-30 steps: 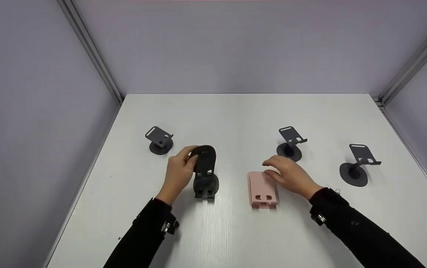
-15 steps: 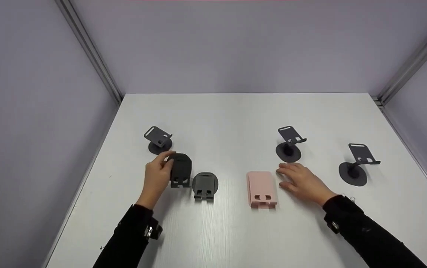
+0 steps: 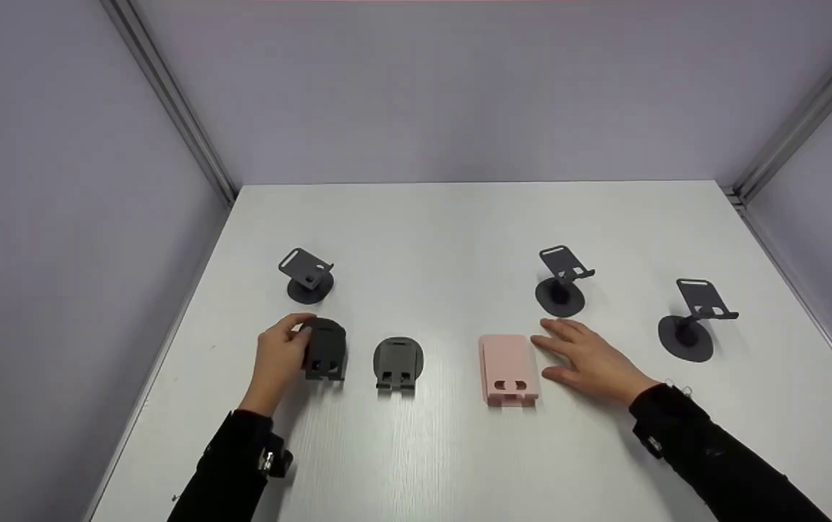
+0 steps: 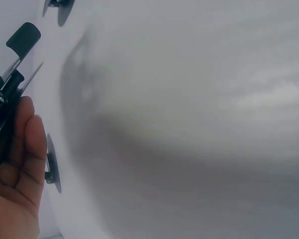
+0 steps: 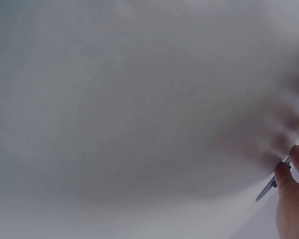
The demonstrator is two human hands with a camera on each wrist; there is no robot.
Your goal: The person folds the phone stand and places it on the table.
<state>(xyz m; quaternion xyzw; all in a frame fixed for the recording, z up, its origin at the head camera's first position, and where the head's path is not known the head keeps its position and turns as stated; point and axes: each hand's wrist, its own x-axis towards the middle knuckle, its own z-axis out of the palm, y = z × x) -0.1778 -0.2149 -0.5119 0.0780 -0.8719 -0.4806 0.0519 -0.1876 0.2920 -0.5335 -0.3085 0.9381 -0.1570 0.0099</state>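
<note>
While the left hand (image 3: 280, 355) pinched a black folded stand (image 3: 327, 349) by its left edge, thumb and fingers curled against it, the right hand (image 3: 593, 361) held nothing, its fingers spread out low over the worktop (image 3: 445, 453). The pinched stand was at the left of a front row, just beside a dark grey folded stand (image 3: 398, 362) with a rounded base; whether its underside met the worktop could not be told. Farther right lay a pink folded stand (image 3: 509, 361), two holes near its front edge. The right hand's fingertips were just beside the pink stand's right edge; contact between them could not be made out.

Behind the left hand stood a left rear stand (image 3: 307, 268), its plate raised and tilted above a round base. A middle rear stand (image 3: 559, 299) stood just beyond the right fingertips, and a far right stand (image 3: 703, 296) stood well to their right, both with tilted plates. Black sleeves (image 3: 713, 449) covered both forearms. Pale walls (image 3: 459, 87) enclosed the worktop behind and at the sides.
</note>
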